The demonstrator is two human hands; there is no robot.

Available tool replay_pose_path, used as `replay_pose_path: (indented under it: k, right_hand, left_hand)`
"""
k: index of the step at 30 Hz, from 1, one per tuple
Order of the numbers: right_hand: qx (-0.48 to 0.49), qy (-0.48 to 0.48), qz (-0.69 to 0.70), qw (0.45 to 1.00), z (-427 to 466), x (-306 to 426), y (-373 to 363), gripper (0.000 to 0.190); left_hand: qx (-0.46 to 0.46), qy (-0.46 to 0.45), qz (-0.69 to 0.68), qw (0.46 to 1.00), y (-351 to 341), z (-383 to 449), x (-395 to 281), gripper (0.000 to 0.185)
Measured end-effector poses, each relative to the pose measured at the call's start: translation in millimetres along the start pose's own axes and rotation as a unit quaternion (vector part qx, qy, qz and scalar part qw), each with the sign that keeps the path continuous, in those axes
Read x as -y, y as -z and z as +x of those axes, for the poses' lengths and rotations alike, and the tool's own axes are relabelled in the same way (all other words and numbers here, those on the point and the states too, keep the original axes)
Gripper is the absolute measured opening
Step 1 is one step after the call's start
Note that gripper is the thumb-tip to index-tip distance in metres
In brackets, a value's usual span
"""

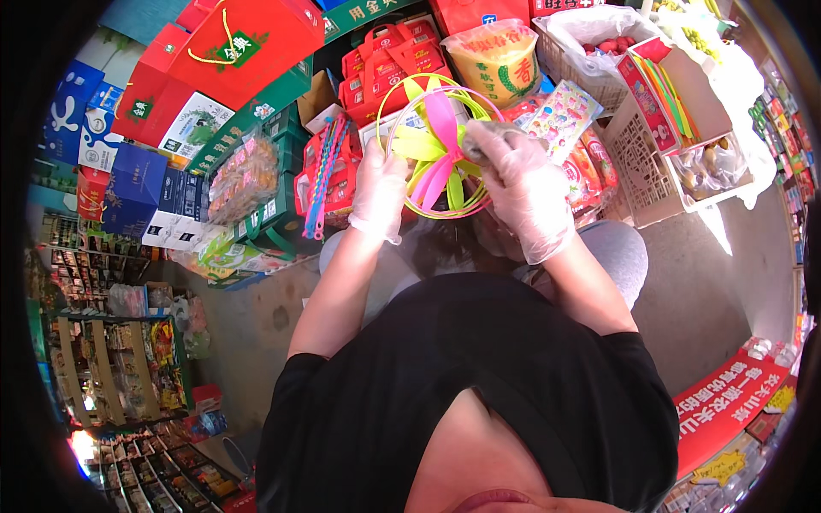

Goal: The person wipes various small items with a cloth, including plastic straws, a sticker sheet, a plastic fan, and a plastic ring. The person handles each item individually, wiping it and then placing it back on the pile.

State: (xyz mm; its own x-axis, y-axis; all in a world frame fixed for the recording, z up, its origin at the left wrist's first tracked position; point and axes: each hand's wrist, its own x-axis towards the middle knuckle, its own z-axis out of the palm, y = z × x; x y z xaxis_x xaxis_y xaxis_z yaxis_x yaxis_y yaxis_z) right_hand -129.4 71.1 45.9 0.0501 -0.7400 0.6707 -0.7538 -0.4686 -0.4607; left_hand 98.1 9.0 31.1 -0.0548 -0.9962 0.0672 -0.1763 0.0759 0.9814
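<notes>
A bundle of pink and yellow-green plastic rings with petal-shaped spokes [440, 118] is held up in front of my chest. My left hand [380, 189], in a clear thin glove, grips the bundle's left rim between thumb and fingers. My right hand [529, 186], gloved the same way, holds a bunched grey cloth [476, 140] against the right part of the rings. Just left of my left hand, braided pink and blue plastic strands [328, 176] lie on red packaged boxes [306, 173].
Red gift boxes [256, 38] stand at the far left beside a clear-wrapped snack pack [244, 176]. Ahead is a yellow grain bag [494, 64]. On the right, an open carton of colourful strips [699, 90] rests on a plastic crate [641, 170]. Shelves of goods [122, 365] stand lower left.
</notes>
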Motion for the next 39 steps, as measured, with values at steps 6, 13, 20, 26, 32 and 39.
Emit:
replay_pose_path:
  k: [6,13,20,26,32,39]
  right_hand:
    - [0.042,0.138,-0.081,0.986,-2,18,7,0.049]
    - [0.020,0.004,-0.112,0.994,-2,8,1,0.040]
    - [0.142,0.091,-0.148,0.975,-7,20,3,0.034]
    - [0.040,-0.035,-0.126,0.991,1,-4,9,0.035]
    - [0.029,0.048,-0.095,0.994,-4,9,16,0.046]
    - [0.024,0.043,-0.032,0.998,1,-2,9,0.031]
  left_hand:
    - [0.023,-0.067,0.167,0.983,-23,-18,-29,0.032]
    - [0.065,-0.010,0.125,0.990,-28,-25,-8,0.042]
    - [0.053,-0.062,0.156,0.984,-30,-20,-15,0.037]
    - [0.023,0.003,0.098,0.995,-28,-24,-25,0.031]
    - [0.015,-0.023,0.066,0.997,-22,-16,-9,0.029]
    - [0.020,0.019,0.005,1.000,-3,-12,4,0.031]
